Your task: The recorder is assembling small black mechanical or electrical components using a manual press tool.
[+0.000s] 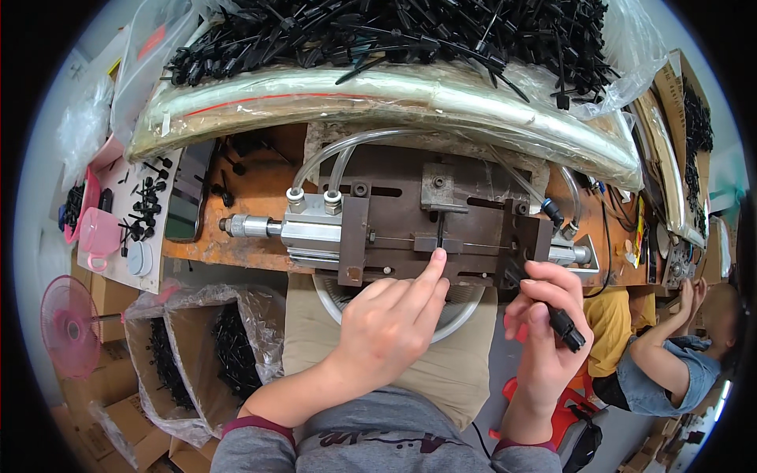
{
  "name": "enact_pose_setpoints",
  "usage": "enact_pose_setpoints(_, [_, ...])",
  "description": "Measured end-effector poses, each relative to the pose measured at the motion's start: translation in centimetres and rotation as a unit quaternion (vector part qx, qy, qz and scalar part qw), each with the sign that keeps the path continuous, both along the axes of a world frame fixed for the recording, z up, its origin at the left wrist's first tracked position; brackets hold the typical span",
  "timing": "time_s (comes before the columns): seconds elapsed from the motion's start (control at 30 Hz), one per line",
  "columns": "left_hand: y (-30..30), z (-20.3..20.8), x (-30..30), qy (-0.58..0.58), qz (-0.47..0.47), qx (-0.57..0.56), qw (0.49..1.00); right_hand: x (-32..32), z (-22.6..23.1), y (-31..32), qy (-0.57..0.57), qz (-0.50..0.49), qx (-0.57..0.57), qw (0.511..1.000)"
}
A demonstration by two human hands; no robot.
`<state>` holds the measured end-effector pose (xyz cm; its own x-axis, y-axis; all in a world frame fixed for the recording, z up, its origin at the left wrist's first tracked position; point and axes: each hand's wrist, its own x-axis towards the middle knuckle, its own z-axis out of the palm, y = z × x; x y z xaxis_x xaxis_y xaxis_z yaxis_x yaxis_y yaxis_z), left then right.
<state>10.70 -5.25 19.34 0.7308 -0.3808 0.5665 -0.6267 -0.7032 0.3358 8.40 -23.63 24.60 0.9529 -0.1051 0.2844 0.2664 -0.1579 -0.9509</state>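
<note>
My left hand [386,327] is over the front of a dark metal fixture [394,177], its index finger stretched out. That fingertip touches the lower end of a thin black piece [440,229] standing in the small centre block of the fixture. The other fingers are partly bent, and I see nothing held in them. To the right, my right hand [552,331] is closed round a black plastic part [564,328] with a ribbed, notched end that sticks out below the fingers. Whether more parts are in that palm is hidden.
Silver air cylinders [311,234] with clear hoses flank the fixture. Behind it, black plastic parts [394,39] heap on a plastic-wrapped tray. Lined boxes [205,355] of black parts and a pink fan [71,325] stand left. A co-worker [662,355] sits at right.
</note>
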Motion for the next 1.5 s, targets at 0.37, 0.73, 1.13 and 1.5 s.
enact_pose_setpoints(0.37, [-0.2, 0.2, -0.1, 0.022, 0.006, 0.016, 1.0, -0.7, -1.3, -0.3, -0.156, -0.107, -0.251, 0.949])
enact_pose_setpoints(0.73, [-0.2, 0.3, -0.2, 0.025, 0.01, 0.027, 0.999, -1.4, -2.0, -0.2, -0.247, -0.082, -0.312, 0.914])
enact_pose_setpoints(1.13, [-0.2, 0.3, -0.2, 0.032, 0.014, 0.018, 0.999, -1.4, -2.6, -0.1, -0.273, -0.051, -0.311, 0.909])
enact_pose_setpoints(1.5, [1.4, 0.8, -2.3, 0.408, -0.12, -0.476, 0.77, -1.2, -3.4, -0.3, -0.29, -0.047, -0.324, 0.9])
